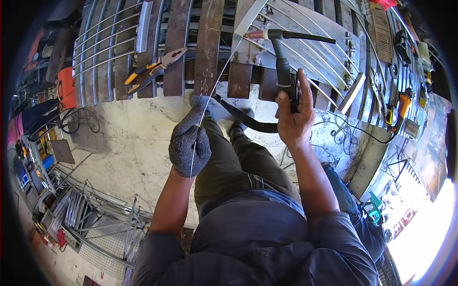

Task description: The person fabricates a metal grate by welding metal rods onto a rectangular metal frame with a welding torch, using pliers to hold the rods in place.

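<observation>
My left hand, in a grey knit glove, is closed around a thin filler rod. The rod runs up to the corner of a metal grille frame. My bare right hand grips the handle of a TIG welding torch, its fingers fairly straight and the thumb against the handle. The torch's pinkish nozzle points left at that corner, near the rod's far end. Beneath the grille lies a marked metal plate. A dark cable trails from the torch's lower end.
Yellow-handled pliers rest on the slatted bench. Another barred frame lies at the left. An orange-handled tool sits at the right. Metal stock is stacked lower left. Another person's leg shows at my right.
</observation>
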`<state>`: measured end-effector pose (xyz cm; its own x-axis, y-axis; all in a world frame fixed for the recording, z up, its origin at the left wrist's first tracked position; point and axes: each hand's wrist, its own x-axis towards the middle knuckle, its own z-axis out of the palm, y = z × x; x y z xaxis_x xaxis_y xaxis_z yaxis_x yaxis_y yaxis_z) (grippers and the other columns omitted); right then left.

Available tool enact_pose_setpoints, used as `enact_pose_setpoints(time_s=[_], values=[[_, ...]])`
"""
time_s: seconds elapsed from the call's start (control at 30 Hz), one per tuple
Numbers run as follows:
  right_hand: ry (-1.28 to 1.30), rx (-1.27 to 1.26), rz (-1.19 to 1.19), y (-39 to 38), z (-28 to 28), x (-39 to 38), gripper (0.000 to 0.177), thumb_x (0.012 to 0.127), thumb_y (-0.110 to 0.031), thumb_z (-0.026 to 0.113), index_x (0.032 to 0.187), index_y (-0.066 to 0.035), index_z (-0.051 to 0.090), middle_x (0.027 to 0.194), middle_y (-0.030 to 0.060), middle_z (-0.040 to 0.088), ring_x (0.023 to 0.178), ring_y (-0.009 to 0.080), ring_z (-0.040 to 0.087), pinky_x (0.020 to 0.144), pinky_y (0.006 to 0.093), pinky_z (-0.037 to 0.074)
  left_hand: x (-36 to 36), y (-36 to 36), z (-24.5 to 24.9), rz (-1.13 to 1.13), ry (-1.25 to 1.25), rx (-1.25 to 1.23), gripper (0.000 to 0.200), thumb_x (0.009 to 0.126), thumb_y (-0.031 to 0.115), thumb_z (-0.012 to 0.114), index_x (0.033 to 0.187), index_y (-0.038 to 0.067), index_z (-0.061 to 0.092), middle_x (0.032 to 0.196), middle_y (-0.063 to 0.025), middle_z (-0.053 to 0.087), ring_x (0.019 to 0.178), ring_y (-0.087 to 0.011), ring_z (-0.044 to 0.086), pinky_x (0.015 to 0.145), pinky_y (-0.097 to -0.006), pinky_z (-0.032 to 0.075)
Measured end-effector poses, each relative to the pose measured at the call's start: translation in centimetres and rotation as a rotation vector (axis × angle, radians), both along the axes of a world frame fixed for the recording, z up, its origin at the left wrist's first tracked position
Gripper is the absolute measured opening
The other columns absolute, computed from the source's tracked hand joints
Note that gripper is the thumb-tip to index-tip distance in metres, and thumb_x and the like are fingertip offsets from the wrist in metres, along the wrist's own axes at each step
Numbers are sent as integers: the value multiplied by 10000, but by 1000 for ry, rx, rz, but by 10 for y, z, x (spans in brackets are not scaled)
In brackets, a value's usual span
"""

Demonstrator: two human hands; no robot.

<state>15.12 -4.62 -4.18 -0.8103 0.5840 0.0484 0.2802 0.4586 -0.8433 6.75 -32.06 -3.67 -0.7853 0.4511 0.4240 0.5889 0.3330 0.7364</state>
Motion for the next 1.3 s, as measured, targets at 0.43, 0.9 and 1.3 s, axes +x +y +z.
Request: enact_pose_setpoints(time_s=[0.43,0.9,1.3], values=[[-2,-34,-6,-5,10,-6,632,1094,-44,676,1693,-122,492,1128,95,753,810,116,665,711,290,549,2,0,-5,2,-61,40,169,1009,-28,697,1173,-68,687,1372,-282,722,1291,-416,731,1107,-455,598],[50,-22,-11,-2,-9,1,725,1100,-60,684,1744,-58,351,1071,59,724,681,47,567,590,239,476,1,-2,-2,5,-13,-38,282,1005,-36,694,1284,-79,706,1393,-275,724,1281,-417,732,1100,-437,594],[35,22,14,-2,-7,2,694,1112,-100,704,1728,-56,388,978,26,709,679,41,571,590,232,470,2,-3,-8,8,-36,5,292,1002,-30,689,1286,-88,720,1397,-277,723,1293,-416,727,1119,-435,583]])
